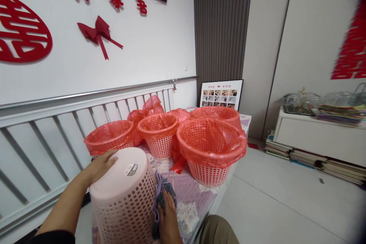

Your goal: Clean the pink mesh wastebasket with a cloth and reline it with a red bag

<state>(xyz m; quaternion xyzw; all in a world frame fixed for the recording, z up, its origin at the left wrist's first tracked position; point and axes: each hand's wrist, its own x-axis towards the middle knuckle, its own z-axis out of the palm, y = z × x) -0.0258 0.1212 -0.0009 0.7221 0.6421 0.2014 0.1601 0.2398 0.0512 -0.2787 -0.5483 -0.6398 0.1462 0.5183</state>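
A pink perforated plastic basket (pixel 122 194) lies upturned in front of me, its flat bottom with a small label facing up. My left hand (pixel 101 166) rests on the far left edge of that bottom, fingers curved over the rim. My right hand (pixel 168 219) presses a grey-purple cloth (pixel 161 194) against the basket's right side, fingers closed on it. Both sit on a low table with a floral purple cover (pixel 194 194).
Several pink baskets lined with red plastic bags (pixel 211 145) stand on the table behind. A white railing (pixel 57 122) runs along the left wall. A framed photo collage (pixel 221 93) leans at the back. A white cabinet (pixel 317 133) with stacked books stands at right.
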